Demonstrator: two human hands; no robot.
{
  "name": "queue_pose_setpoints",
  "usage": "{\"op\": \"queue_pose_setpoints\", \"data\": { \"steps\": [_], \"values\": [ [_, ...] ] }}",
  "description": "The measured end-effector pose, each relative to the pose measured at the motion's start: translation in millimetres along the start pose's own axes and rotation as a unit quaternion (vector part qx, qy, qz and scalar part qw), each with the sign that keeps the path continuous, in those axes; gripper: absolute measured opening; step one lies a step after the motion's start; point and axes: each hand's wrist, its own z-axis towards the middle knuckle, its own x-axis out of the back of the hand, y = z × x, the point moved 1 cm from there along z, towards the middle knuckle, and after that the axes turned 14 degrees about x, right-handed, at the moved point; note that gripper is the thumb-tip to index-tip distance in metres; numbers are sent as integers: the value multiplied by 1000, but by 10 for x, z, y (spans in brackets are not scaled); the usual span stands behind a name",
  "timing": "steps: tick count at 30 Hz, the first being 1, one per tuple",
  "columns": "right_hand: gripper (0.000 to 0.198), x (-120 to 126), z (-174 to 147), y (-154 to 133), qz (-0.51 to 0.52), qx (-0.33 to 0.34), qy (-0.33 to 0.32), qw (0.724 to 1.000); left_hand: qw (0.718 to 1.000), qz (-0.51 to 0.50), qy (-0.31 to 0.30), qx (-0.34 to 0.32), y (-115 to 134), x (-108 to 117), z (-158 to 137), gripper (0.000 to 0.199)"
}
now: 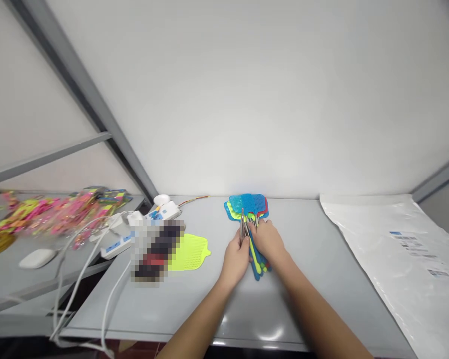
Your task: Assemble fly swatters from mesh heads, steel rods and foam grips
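A bundle of fly swatters [247, 205] lies on the grey table [194, 304], its blue, green and red mesh heads fanned toward the wall and its metal shafts and coloured handles pointing at me. My left hand [235, 259] grips the shafts from the left side. My right hand [268, 240] rests over the handles on the right, fingers curled around them. Both hands press the bundle together at its middle. A single yellow-green swatter head [190, 252] lies flat to the left, apart from the bundle.
A large white plastic bag [404, 259] with printed labels covers the table's right side. A blurred dark object [155, 252], a white power strip [116, 245] and cables sit at the left edge. Pink and yellow items [52, 212] pile on a neighbouring table, with a white mouse-like object [37, 258].
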Motion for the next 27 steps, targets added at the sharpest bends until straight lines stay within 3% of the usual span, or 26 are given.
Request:
{"op": "queue_pose_setpoints", "data": {
  "steps": [6,11,15,21,25,26,27],
  "values": [
    [35,-159,74,-427,24,11,-5,1000,997,0,74,-20,65,357,-28,31],
    [47,-169,56,-468,45,-24,5,999,993,4,109,-48,95,461,-73,30],
    [55,-54,61,-383,70,-41,20,997,987,2,150,-62,71,544,-98,31],
    [37,302,17,-384,150,16,77,986,982,23,177,-64,-16,621,-242,28],
    [38,563,-31,-577,248,74,143,955,982,30,173,-65,-66,600,-348,38],
    [40,620,-30,-650,307,91,168,932,983,32,172,-64,-75,591,-364,40],
    [40,673,-23,-731,396,110,198,890,983,32,171,-63,-82,582,-375,42]
  ]
}}
